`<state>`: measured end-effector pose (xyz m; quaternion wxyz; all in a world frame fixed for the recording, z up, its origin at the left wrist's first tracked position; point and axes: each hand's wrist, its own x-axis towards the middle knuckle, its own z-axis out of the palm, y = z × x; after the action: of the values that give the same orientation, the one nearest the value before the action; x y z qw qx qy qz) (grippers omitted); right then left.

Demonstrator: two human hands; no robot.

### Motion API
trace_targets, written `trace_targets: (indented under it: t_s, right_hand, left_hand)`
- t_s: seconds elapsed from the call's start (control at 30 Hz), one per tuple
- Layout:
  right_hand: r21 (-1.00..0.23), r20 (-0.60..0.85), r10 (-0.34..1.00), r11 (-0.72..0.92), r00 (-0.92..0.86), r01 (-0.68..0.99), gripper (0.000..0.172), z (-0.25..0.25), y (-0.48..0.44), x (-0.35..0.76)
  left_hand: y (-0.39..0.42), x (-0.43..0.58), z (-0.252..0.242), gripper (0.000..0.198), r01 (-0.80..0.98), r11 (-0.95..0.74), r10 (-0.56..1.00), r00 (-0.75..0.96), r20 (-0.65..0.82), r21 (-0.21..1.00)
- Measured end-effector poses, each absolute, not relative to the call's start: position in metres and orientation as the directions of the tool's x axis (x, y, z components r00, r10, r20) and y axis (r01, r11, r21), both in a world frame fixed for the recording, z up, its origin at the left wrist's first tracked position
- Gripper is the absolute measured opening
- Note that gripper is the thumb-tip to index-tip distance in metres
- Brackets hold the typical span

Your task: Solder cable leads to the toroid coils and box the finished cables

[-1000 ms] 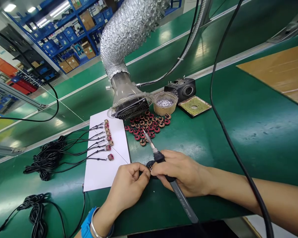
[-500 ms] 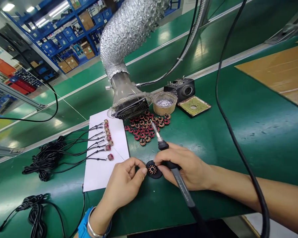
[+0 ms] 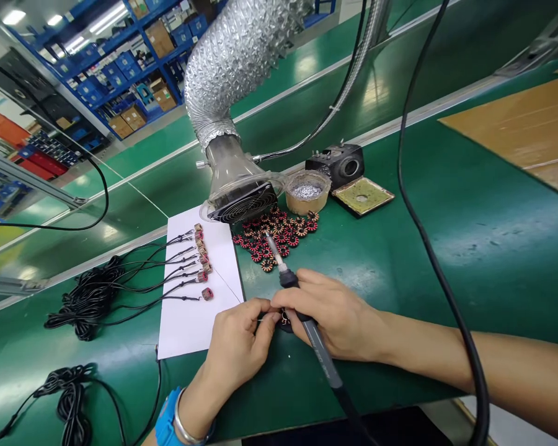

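My right hand (image 3: 335,313) is shut around the black grip of a soldering iron (image 3: 314,334), whose metal tip (image 3: 273,251) points up and left, touching nothing. My left hand (image 3: 239,337) pinches a thin wire (image 3: 263,320) at the small copper-wound toroid coil (image 3: 285,319). That coil sits on a round black holder (image 3: 286,328), mostly hidden by my fingers. Both hands nearly meet over it. Behind the iron tip lies a pile of similar toroid coils (image 3: 272,238). A row of wired coils (image 3: 202,260) rests on a white paper sheet (image 3: 190,328).
Black cable bundles (image 3: 88,297) lie left of the sheet on the green workbench (image 3: 446,279). Farther back stand a fume extractor with foil duct (image 3: 242,204), a cup of metal shavings (image 3: 307,192), a black iron stand (image 3: 339,164) and a yellow sponge tray (image 3: 363,196).
My hands have closed in over the black holder, now mostly covering it. The iron tip has swung left, and my left hand has moved right to the coil.
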<state>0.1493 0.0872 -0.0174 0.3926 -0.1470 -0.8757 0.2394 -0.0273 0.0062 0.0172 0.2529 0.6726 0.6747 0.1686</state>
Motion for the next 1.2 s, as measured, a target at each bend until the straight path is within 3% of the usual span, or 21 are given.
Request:
trace_targets:
  t_s: [0.23, 0.53, 0.83, 1.2]
  right_hand:
    - [-0.741, 0.539, 0.592, 0.671, -0.599, -0.003, 0.033, -0.019, 0.101, 0.16]
    - [-0.719, 0.535, 0.493, 0.692, -0.686, -0.064, 0.03, -0.024, 0.097, 0.157]
    - [-0.743, 0.523, 0.499, 0.664, -0.691, -0.084, 0.025, -0.029, 0.096, 0.154]
    - [-0.716, 0.548, 0.496, 0.695, -0.674, -0.07, 0.036, -0.025, 0.096, 0.158]
  left_hand:
    - [0.004, -0.032, 0.018, 0.02, 0.849, -0.007, 0.999, 0.032, -0.037, 0.529]
    - [0.007, -0.025, 0.01, 0.017, 0.878, -0.086, 0.996, 0.075, 0.042, 0.471]
    - [0.008, -0.032, 0.009, 0.016, 0.769, -0.095, 0.995, 0.094, 0.036, 0.632]
    - [0.0, -0.035, 0.006, 0.014, 0.847, -0.212, 0.97, 0.12, 0.212, 0.487]
